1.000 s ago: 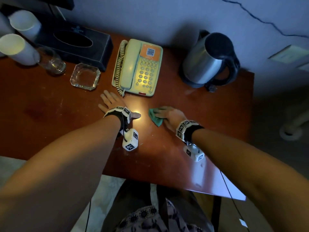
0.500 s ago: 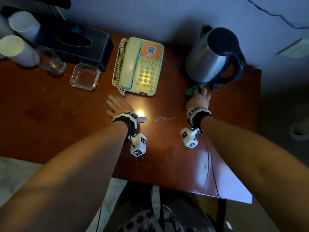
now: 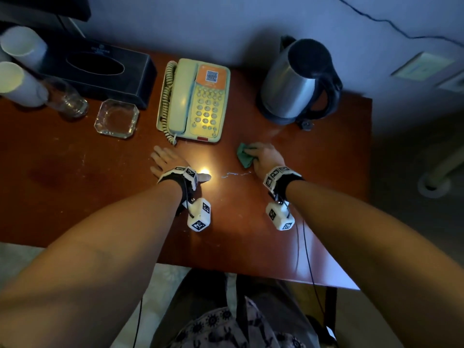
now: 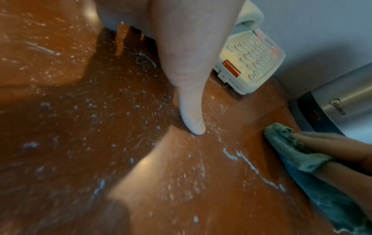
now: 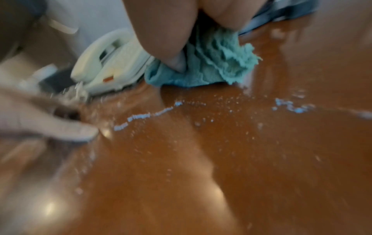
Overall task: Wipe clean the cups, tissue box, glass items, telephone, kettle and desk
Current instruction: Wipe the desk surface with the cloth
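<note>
Two white paper cups [image 3: 21, 79] at upper left of the head view, light and crushable; best held low around the wall. Beside them a drinking glass [image 3: 66, 101] and glass ashtray [image 3: 116, 118], fragile, slick. Dark tissue box [image 3: 100, 71] behind. Left hand [image 3: 169, 163] at centre, fingers spread flat on the worktop [image 3: 62, 177]. Cream telephone [image 3: 194, 101] above it, handset loose on its cradle. Right hand [image 3: 265, 156], fingers pressing a soft green cloth [image 3: 244, 156] flat. Steel kettle [image 3: 293, 81] at upper right; black handle the safest hold.
</note>
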### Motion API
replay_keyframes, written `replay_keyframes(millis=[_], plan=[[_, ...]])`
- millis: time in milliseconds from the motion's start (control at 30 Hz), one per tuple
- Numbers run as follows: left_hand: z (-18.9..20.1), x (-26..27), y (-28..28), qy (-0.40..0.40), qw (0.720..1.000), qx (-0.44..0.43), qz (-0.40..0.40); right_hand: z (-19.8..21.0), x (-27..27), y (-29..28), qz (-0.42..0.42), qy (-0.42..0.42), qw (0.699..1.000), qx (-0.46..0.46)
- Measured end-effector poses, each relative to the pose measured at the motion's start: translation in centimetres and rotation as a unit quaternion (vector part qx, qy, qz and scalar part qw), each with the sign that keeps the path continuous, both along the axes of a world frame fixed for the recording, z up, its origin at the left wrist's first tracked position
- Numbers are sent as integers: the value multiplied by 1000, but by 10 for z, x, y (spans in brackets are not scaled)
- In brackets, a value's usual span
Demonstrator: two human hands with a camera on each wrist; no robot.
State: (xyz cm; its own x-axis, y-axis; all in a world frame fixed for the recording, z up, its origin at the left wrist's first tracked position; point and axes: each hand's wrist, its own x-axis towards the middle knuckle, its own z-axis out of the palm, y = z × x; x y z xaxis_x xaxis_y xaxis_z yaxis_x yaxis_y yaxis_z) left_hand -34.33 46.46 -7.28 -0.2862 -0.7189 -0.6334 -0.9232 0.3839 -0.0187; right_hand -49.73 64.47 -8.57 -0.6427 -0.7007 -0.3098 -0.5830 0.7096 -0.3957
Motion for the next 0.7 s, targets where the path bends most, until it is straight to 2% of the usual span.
replay_keyframes(millis=[100, 167, 300, 367, 433, 500, 533, 600, 700], plan=[[6, 5, 13, -7, 1000, 9, 0, 9, -2, 16, -130, -4, 991, -33], [8, 6, 24, -14, 1000, 21, -15, 15, -9, 39, -231, 11, 971, -52], [5, 9, 52, -1, 999, 14, -31, 26, -22, 104, -382, 51, 923, -4], [5, 8, 64, -7, 999, 23, -46, 29, -23, 136, -454, 55, 889, 15], [7, 7, 73, -11, 998, 25, -56, 29, -24, 163, -528, 46, 848, -1], [5, 7, 78, -20, 998, 19, -64, 31, -24, 182, -562, 29, 826, -9], [2, 8, 79, -18, 998, 13, -62, 32, -24, 190, -564, 8, 826, -12], [-3, 10, 80, -5, 998, 3, -59, 29, -20, 199, -526, -38, 849, 10], [-6, 13, 82, 12, 998, -3, -61, 22, -10, 192, -464, -36, 884, 31]])
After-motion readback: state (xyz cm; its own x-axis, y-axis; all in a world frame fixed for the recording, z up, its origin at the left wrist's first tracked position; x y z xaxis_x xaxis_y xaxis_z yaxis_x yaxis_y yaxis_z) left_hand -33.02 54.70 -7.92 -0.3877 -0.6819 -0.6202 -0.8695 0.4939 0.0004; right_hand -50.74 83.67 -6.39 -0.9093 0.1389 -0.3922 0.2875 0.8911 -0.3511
